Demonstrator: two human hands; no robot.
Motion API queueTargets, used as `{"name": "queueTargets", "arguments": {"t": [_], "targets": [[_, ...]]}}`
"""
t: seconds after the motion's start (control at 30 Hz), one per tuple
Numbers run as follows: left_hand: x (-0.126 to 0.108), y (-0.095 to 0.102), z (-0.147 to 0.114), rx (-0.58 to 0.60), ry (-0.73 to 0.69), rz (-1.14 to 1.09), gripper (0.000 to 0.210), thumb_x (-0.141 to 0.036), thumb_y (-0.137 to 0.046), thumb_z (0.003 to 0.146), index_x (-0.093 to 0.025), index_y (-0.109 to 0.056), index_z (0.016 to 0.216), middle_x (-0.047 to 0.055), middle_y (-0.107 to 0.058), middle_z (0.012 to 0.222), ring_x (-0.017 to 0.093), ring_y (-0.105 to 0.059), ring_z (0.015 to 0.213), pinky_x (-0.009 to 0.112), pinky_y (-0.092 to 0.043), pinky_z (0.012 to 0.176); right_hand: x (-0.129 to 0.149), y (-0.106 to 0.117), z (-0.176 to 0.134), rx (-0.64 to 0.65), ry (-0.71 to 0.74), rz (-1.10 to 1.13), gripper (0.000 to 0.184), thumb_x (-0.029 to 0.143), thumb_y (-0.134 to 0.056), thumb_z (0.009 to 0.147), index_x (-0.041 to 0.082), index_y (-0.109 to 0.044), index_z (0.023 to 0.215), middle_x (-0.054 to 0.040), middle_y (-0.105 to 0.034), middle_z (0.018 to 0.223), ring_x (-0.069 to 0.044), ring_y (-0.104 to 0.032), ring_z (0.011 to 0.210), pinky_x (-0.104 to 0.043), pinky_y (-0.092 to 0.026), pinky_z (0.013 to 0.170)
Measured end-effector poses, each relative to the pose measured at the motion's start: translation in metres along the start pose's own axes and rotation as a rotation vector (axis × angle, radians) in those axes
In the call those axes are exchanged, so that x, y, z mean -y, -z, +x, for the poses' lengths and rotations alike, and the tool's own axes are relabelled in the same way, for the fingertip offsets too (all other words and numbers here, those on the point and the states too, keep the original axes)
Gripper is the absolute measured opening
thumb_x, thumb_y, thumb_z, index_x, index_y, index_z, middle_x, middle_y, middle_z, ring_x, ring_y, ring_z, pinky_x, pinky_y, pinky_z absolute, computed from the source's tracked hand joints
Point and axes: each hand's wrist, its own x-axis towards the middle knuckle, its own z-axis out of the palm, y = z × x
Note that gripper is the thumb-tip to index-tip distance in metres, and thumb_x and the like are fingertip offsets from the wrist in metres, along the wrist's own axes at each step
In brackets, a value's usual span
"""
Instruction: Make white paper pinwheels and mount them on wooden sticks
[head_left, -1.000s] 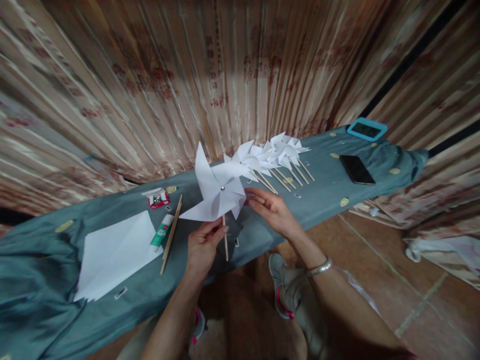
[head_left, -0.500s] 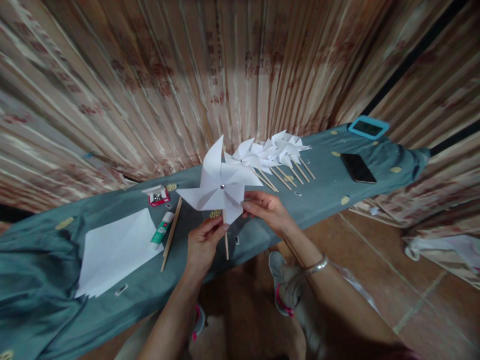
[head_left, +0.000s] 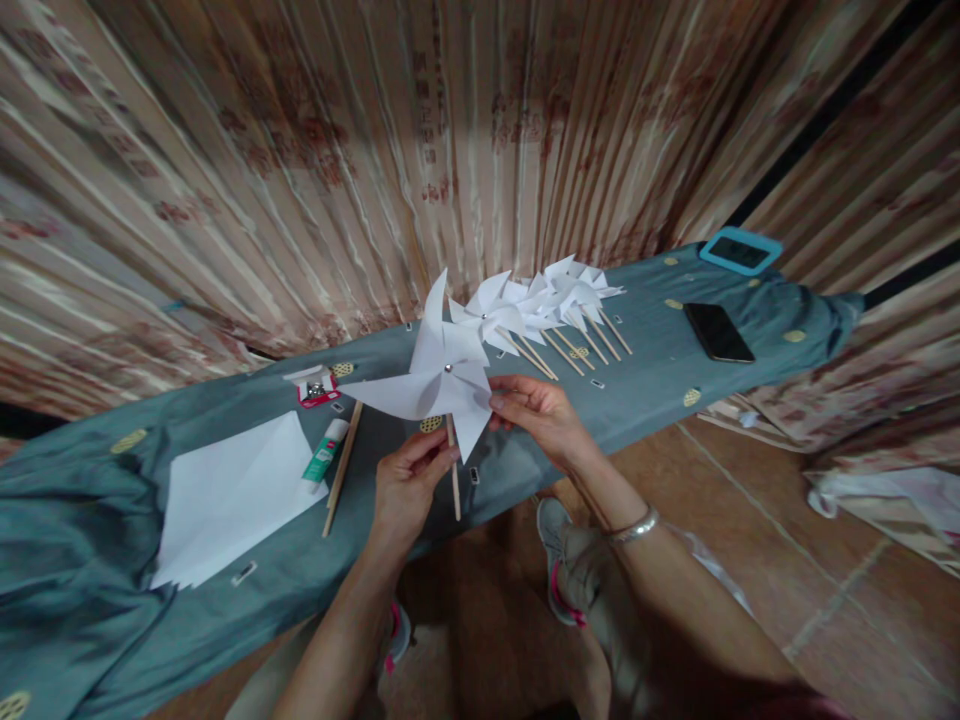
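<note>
A white paper pinwheel (head_left: 448, 385) with a shiny pin at its centre is held up over the table. My left hand (head_left: 409, 480) pinches its wooden stick just below the blades. At the right side, the closed fingertips of my right hand (head_left: 536, 415) are on the edge of a blade. Behind it, a row of finished-looking white pinwheels (head_left: 551, 300) lies on the cloth, their sticks pointing toward me. Loose wooden sticks (head_left: 343, 470) rest to the left, beside a green-and-white glue stick (head_left: 325, 455).
White paper sheets (head_left: 232, 500) lie at the left of the green tablecloth (head_left: 285, 610). Behind the glue stick stands an opened red box of pins (head_left: 318, 388). A black phone (head_left: 718, 332) and a blue-framed device (head_left: 741, 250) are at the right end. A patterned curtain (head_left: 465, 130) hangs behind the table.
The pinwheel's blades have turned slightly about the pin, with the left blade now longer in view. Both hands stay nearly in place.
</note>
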Motion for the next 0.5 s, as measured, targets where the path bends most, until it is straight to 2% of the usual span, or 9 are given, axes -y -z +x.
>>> {"name": "queueTargets", "arguments": {"t": [0.1,0.2,0.37,0.43,0.5], "targets": [[0.001,0.001,0.000,0.016,-0.004,0.033,0.026,-0.029,-0.081,0.056,-0.018,-0.079,0.080,0.002,-0.074,0.077,0.018,-0.066,0.074,0.027,-0.051,0.072,-0.003,-0.007,-0.003,0.032,-0.035,-0.002,0.050,0.051,-0.083,0.057,0.016,-0.066,0.089,0.0022,-0.068,0.063,-0.009,-0.060,0.052,-0.021,-0.043,0.051],[0.002,0.003,0.001,-0.038,-0.011,0.087,0.021,-0.029,-0.081,0.058,-0.018,-0.078,0.075,0.001,-0.074,0.072,0.017,-0.066,0.073,0.027,-0.051,0.074,-0.003,-0.015,-0.010,0.158,-0.065,-0.077,0.046,0.055,-0.078,0.064,0.016,-0.066,0.084,0.0000,-0.070,0.066,-0.008,-0.058,0.052,-0.022,-0.044,0.052],[0.001,0.002,0.004,-0.173,0.075,-0.056,0.026,-0.029,-0.084,0.048,-0.018,-0.077,0.071,0.003,-0.076,0.074,0.020,-0.068,0.073,0.032,-0.054,0.075,-0.005,-0.020,-0.022,0.415,-0.172,-0.488,0.038,0.051,-0.075,0.071,0.014,-0.069,0.076,0.0004,-0.066,0.062,-0.009,-0.056,0.054,-0.019,-0.038,0.050],[-0.001,0.001,0.004,-0.179,0.097,-0.128,0.029,-0.027,-0.085,0.047,-0.018,-0.077,0.074,0.004,-0.078,0.080,0.021,-0.070,0.079,0.034,-0.054,0.081,-0.010,-0.023,-0.024,0.493,-0.172,-0.666,0.032,0.045,-0.075,0.072,0.014,-0.070,0.074,0.0014,-0.065,0.060,-0.008,-0.054,0.054,-0.018,-0.033,0.048],[-0.003,0.000,0.004,-0.154,0.111,-0.173,0.031,-0.027,-0.086,0.048,-0.018,-0.078,0.078,0.005,-0.078,0.085,0.022,-0.071,0.084,0.035,-0.053,0.087,-0.014,-0.026,-0.024,0.553,-0.161,-0.744,0.025,0.038,-0.072,0.077,0.014,-0.070,0.071,0.0025,-0.064,0.058,-0.008,-0.052,0.052,-0.018,-0.032,0.048]]}}
